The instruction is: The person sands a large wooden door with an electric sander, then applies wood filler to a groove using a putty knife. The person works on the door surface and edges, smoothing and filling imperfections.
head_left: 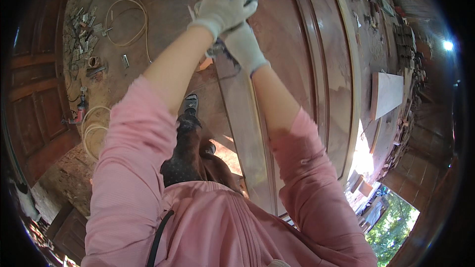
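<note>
Both my hands wear white knit gloves and meet over the near-left edge of a large brown wooden door [282,24] with raised panels. My left hand [226,7] is closed, its back turned up, farther out than the right. Just below it, my right hand [245,47] is closed too, its fingers tucked behind the left glove. A dark, partly bluish object [217,49] shows in small parts under the gloves, with a thin dark cord-like strand beside it. My hands hide most of it, so its kind cannot be made out.
On the floor at left lie a coiled hose [127,22], scattered metal pieces [86,32] and a red power tool [80,109]. Another panelled door [37,104] stands far left. A pale board [387,95] and stacked wood [408,54] are at right. My sandalled foot [190,103] is beside the door.
</note>
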Available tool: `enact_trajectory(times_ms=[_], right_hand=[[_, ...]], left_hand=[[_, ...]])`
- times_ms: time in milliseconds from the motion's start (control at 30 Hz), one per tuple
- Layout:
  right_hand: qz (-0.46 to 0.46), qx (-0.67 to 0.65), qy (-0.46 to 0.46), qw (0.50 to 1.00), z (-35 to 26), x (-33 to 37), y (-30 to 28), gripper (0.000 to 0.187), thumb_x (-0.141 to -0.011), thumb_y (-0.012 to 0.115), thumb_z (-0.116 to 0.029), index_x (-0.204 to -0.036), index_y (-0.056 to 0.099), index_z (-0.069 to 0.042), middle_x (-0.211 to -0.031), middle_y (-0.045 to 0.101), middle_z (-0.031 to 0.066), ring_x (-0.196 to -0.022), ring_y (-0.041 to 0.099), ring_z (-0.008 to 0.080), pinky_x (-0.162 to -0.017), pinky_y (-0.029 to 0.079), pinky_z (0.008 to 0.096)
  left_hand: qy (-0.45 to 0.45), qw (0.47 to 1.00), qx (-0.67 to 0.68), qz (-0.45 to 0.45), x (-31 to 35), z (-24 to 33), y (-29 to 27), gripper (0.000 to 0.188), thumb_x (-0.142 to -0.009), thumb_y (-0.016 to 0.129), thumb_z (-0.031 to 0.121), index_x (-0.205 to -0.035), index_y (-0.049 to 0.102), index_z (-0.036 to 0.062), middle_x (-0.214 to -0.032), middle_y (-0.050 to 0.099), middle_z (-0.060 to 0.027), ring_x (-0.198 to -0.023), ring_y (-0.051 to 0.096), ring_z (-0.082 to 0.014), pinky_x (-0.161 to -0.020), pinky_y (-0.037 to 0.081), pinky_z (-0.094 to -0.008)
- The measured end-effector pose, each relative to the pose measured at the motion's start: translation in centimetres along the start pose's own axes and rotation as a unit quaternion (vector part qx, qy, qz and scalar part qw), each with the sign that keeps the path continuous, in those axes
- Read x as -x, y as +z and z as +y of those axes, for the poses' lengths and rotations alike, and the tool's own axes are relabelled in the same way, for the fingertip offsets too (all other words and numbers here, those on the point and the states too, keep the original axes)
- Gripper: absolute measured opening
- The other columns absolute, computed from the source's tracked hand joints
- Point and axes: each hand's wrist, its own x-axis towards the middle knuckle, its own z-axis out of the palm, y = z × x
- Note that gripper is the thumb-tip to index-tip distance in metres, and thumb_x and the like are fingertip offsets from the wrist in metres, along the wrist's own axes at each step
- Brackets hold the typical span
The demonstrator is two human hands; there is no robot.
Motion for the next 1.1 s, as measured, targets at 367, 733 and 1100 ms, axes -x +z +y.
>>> enact_trajectory(times_ms=[367, 733, 1100], right_hand=[[-0.112, -0.046, 0.158, 0.980, -4.8, 43.5, 2.9, 0.058, -0.100, 0.060, -0.026, -0.154, 0.046, -0.008, -0.154, 0.049, 0.0180, -0.144, 0.043, 0.0351, -0.120, 0.032, 0.0473], [-0.099, -0.016, 0.151, 0.983, -4.5, 44.2, 2.3, 0.061, -0.096, 0.063, -0.038, -0.148, 0.052, -0.009, -0.143, 0.060, 0.0180, -0.127, 0.060, 0.0374, -0.106, 0.047, 0.0472], [-0.001, 0.006, 0.025, 1.000, 3.8, 12.5, 0.5, 0.039, -0.096, 0.063, -0.039, -0.128, 0.067, -0.018, -0.125, 0.068, 0.0182, -0.108, 0.068, 0.0363, -0.089, 0.056, 0.0483]], left_hand=[[0.124, 0.983, 0.094, -0.101, 27.9, 25.0, 0.8, 0.017, -0.088, 0.064, 0.030, -0.083, 0.061, 0.0146, -0.074, 0.059, -0.0063, -0.081, 0.061, -0.0251, -0.088, 0.046, -0.0420], [0.209, 0.970, 0.070, -0.101, 28.2, 25.0, 1.2, 0.018, -0.086, 0.065, 0.033, -0.087, 0.062, 0.0152, -0.080, 0.061, -0.0048, -0.083, 0.063, -0.0228, -0.088, 0.047, -0.0396], [0.105, 0.994, -0.024, 0.004, 7.7, 9.5, 2.4, 0.017, -0.092, 0.061, 0.031, -0.089, 0.071, 0.0169, -0.087, 0.073, -0.0047, -0.090, 0.069, -0.0270, -0.087, 0.051, -0.0409]])
